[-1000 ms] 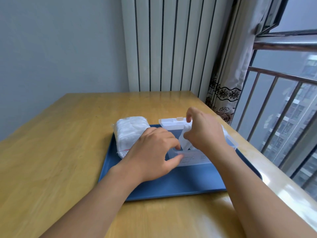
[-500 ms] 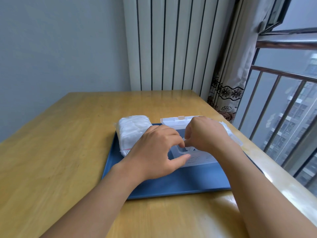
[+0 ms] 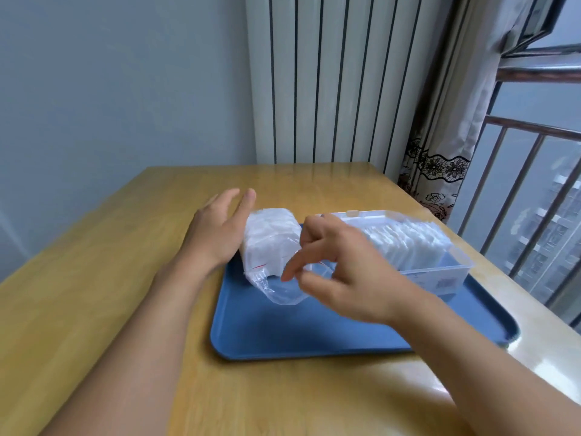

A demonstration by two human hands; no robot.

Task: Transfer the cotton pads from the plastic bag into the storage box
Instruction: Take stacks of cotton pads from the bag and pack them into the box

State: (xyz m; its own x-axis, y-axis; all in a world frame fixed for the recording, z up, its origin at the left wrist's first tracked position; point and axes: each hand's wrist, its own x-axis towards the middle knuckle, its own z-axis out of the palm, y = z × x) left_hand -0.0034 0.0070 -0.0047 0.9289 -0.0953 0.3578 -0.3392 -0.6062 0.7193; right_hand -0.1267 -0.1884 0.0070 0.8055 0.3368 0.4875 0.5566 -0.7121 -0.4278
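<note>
Hands apart: left hand (image 3: 220, 228) flat beside plastic bag (image 3: 270, 243); right hand (image 3: 339, 272) loosely curled, empty.

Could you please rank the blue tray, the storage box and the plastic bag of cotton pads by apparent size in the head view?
1. Blue tray, clearly the largest.
2. Storage box, partly hidden behind the right hand.
3. Plastic bag; it looks close to the box, so the last two are uncertain.

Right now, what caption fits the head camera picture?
Left hand flat beside plastic bag, right hand at its mouth, storage box on blue tray.
</note>
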